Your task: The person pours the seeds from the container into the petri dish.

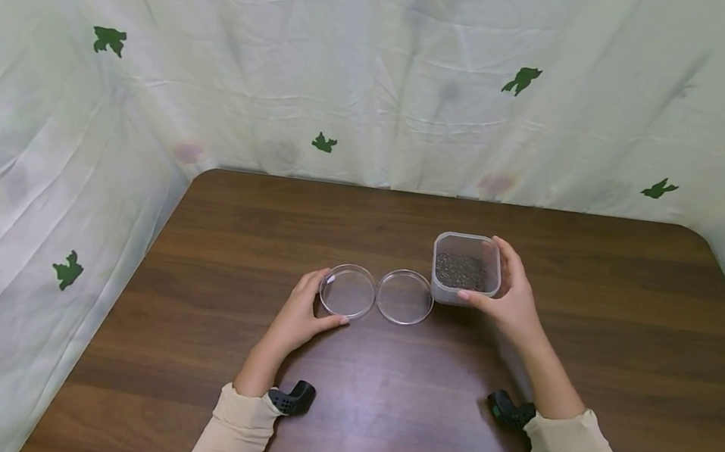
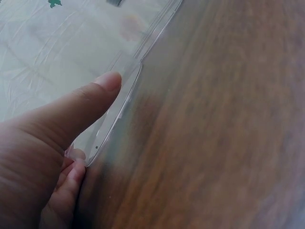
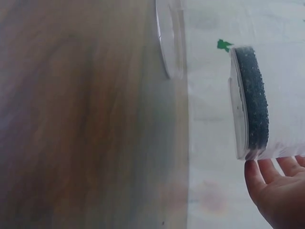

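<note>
My left hand (image 1: 298, 315) holds the left one of two clear round petri dish halves, its thumb at the near rim and its fingers at the left side. This petri dish (image 1: 348, 292) lies on the table, and the left wrist view shows the thumb close along its rim. Right beside it is the second clear petri dish (image 1: 404, 298), nearly touching. My right hand (image 1: 518, 305) grips a squarish clear plastic container (image 1: 463, 298) by its right side, thumb in front and fingers behind. Dark grains (image 1: 460, 272) fill its bottom. In the right wrist view the container appears raised off the table.
The brown wooden table (image 1: 619, 313) has rounded far corners. A pale curtain (image 1: 383, 68) with green leaf-like patches hangs behind it and at both sides. Each wrist carries a black camera mount (image 1: 293, 398).
</note>
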A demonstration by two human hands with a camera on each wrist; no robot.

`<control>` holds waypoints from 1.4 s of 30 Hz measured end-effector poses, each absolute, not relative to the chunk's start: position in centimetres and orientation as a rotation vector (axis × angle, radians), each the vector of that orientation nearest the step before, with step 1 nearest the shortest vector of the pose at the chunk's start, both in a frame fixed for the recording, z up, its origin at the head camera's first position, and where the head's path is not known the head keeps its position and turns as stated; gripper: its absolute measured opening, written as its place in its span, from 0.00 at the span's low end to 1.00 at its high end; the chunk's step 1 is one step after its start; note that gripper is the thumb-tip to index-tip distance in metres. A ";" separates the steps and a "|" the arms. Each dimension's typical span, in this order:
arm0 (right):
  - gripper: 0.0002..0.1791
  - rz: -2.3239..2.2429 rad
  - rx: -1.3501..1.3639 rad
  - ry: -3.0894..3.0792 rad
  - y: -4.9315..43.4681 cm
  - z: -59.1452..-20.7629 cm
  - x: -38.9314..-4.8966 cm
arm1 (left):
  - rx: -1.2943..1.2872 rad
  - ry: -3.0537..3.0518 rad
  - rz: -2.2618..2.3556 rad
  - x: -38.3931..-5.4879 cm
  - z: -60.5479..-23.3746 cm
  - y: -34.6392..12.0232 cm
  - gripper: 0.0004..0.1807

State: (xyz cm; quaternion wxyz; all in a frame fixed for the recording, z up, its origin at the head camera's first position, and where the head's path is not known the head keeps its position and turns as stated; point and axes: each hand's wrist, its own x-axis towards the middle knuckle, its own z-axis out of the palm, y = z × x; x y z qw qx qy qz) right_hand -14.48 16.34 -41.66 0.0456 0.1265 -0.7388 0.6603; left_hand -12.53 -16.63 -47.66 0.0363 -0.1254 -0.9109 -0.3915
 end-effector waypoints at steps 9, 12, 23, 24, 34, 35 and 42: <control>0.50 2.019 0.453 -2.264 13.4 -39.1 -14.3 | -0.400 -2.790 -1.191 -12.5 -47.7 -16.7 0.48; 0.50 2.041 0.473 -2.246 12.5 -38.9 -14.6 | -0.403 -2.790 -1.192 -12.5 -47.7 -16.6 0.48; 0.52 1.965 0.505 -2.303 10.2 -38.5 -14.9 | -0.404 -2.790 -1.200 -12.5 -47.6 -16.6 0.47; 0.52 1.959 0.508 -2.309 10.1 -38.4 -14.9 | -0.401 -2.791 -1.204 -12.5 -47.6 -16.6 0.47; 0.54 1.906 0.577 -2.336 8.7 -39.1 -15.5 | -0.396 -2.793 -1.197 -12.4 -47.5 -16.6 0.48; 0.54 1.894 0.583 -2.338 8.6 -39.5 -15.7 | -0.396 -2.792 -1.198 -12.4 -47.5 -16.6 0.47; 0.55 1.731 0.645 -2.381 8.1 -41.3 -16.8 | -0.414 -2.778 -1.196 -12.4 -47.5 -16.6 0.47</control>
